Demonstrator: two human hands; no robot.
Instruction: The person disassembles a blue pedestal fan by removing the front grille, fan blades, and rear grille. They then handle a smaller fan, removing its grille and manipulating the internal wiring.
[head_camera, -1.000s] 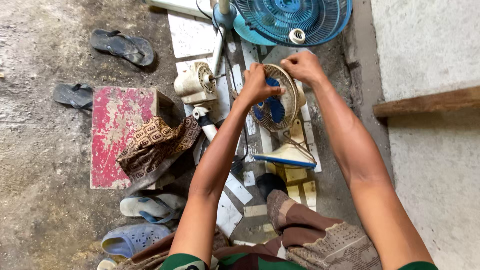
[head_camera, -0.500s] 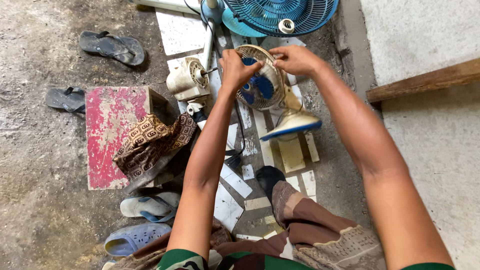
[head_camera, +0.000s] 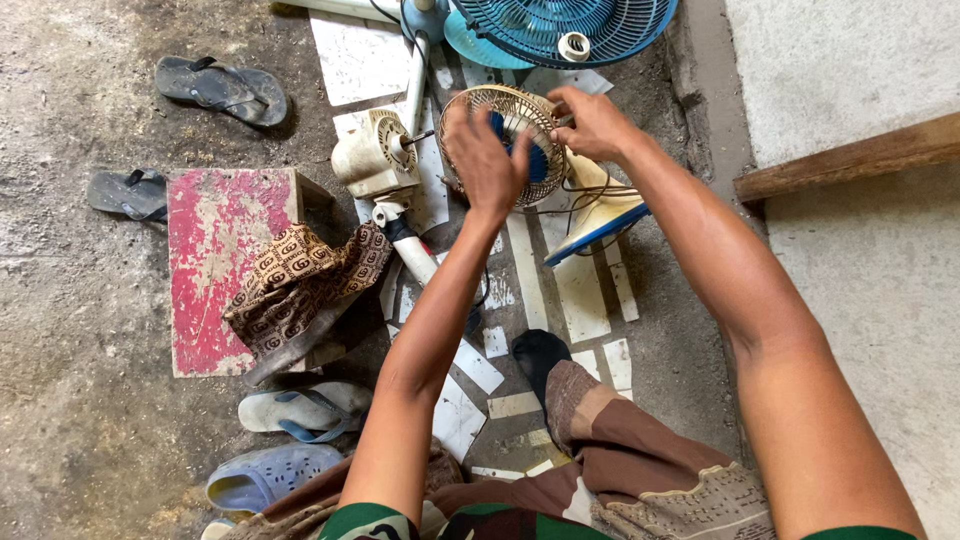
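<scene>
- Two hands of mine meet on one small table fan with a round cream wire guard and blue blades (head_camera: 520, 140), which sits on a floor of pale broken tile strips set in grey concrete (head_camera: 560, 290).
- Just beyond the grip stands a big teal fan guard (head_camera: 560, 25) with a small roll of white tape (head_camera: 573, 46) lying on it.
- Left of the grip lies a cream fan motor housing on a white pole (head_camera: 372, 158); further left I see a red-painted worn wooden board (head_camera: 215, 250) with a brown patterned cloth bag (head_camera: 300, 285) draped over its near corner.
- Well to the left of that are two dark flip-flops (head_camera: 220, 88), and nearer my body a pale sandal (head_camera: 300, 408) and a blue clog (head_camera: 265, 478).
- Right of the grip a brown wooden plank (head_camera: 850, 155) rests on a pale grey slab.
- My left hand (head_camera: 488, 165) covers the front of the guard, fingers spread and loosely curled, palm against the wire.
- My right hand (head_camera: 592, 125) is on the guard's right rim, fingertips pressed together; what they pinch I cannot tell.
- Loose dark wires (head_camera: 585, 195) trail just below the right hand over the fan's cream and blue base (head_camera: 600, 215).
- Tipped back, the guard's face points up towards me, the fan's axis leaning from base to guard.
</scene>
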